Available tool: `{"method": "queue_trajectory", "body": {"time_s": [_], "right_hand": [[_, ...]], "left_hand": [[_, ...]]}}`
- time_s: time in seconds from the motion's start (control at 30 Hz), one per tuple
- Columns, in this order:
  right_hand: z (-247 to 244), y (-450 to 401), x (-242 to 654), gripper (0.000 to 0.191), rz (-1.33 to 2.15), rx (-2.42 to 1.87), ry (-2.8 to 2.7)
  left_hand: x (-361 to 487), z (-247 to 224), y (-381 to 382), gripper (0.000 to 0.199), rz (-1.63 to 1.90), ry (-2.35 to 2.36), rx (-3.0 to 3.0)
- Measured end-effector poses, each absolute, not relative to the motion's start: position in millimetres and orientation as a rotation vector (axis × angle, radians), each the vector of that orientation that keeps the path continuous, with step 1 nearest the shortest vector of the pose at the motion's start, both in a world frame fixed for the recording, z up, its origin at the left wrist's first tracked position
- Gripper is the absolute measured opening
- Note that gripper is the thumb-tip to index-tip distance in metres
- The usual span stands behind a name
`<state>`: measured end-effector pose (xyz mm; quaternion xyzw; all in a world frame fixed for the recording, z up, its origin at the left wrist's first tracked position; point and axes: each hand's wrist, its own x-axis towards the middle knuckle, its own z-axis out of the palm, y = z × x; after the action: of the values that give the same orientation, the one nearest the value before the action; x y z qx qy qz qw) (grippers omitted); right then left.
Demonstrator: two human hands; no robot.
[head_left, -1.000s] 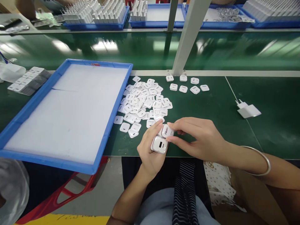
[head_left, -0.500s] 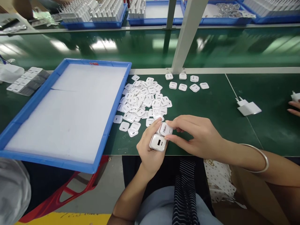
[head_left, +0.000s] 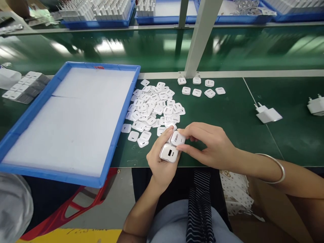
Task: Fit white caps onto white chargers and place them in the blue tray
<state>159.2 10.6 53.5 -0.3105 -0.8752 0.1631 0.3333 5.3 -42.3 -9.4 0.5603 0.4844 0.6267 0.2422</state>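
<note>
My left hand [head_left: 160, 165] is wrapped round two white chargers near the table's front edge. The lower charger [head_left: 168, 153] shows a dark port on its end face. A white cover plate [head_left: 177, 138] with printed lettering lies on the end of the upper one. My right hand [head_left: 210, 145] pinches this plate between thumb and fingertips at its right side. Just beyond my hands, a heap of similar white cover plates [head_left: 154, 104] is spread on the green table. Several more plates [head_left: 196, 92] lie apart, behind and to the right.
A blue-rimmed tray [head_left: 121, 118] stands at the left, with stacked white blocks [head_left: 25, 87] beyond it. A white charger [head_left: 268, 115] lies at the right, another [head_left: 316, 105] near the right edge. A metal post [head_left: 199, 40] rises behind.
The other person's hand at the right edge has gone out of view, and the charger there now shows more fully. The view has shifted slightly; my hands keep nearly the same pose.
</note>
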Motion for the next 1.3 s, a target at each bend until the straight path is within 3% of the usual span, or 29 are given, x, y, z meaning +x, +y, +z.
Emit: {"method": "queue_trajectory", "body": {"time_s": [0.2,0.6,0.87,1.3], "right_hand": [[57,10,160,0.015,0.529,-0.807,-2.258],[70,27,172,0.028,1.378,-0.784,-2.0],[67,28,170,0.021,1.9,-0.757,-1.619],[61,24,166,0.021,1.919,-0.768,-1.56]], "left_hand": [[6,-4,-42,0.047,1.684,1.331,1.44],[-3,7,-36,0.045,1.52,1.115,1.225],[-4,6,-36,0.043,1.545,1.132,1.259],[-3,5,-39,0.042,1.535,1.202,1.303]]}}
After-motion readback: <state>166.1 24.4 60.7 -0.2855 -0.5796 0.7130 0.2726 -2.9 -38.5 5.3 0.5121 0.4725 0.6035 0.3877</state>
